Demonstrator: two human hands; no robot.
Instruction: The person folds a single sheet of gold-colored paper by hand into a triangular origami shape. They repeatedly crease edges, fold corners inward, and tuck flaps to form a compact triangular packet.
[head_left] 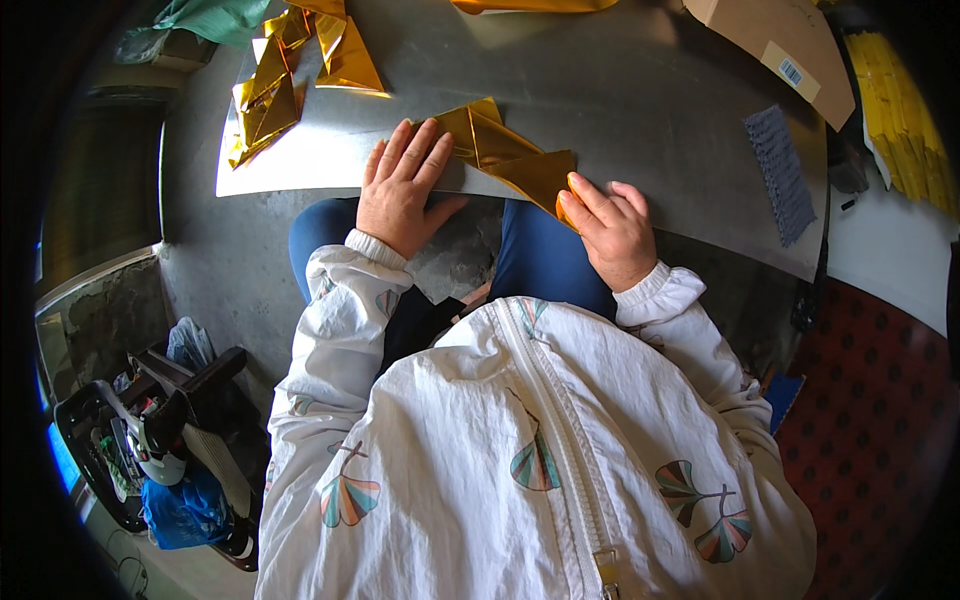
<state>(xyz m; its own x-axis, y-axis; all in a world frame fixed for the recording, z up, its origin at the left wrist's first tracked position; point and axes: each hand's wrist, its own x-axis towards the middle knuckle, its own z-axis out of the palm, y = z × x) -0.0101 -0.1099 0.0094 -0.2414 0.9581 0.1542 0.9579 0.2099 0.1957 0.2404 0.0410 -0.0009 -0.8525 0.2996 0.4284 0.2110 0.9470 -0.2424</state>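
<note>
A sheet of shiny gold foil paper (505, 150), folded into angled panels, lies near the front edge of the grey metal table (640, 100). My left hand (402, 190) rests flat with its fingers stretched out, the fingertips over the left end of the gold paper. At the other end my right hand (612, 225) pinches the paper's lower right corner between thumb and curled fingers. That corner reaches past the table edge. What lies beneath my left fingertips is hidden.
Folded gold pieces (268, 105) are heaped at the far left. A grey-blue cloth (780, 175) lies on the right, below a cardboard box (775, 45). Yellow bundles (900, 120) stand farther right. A cart with a blue bag (187, 508) is on the floor at lower left.
</note>
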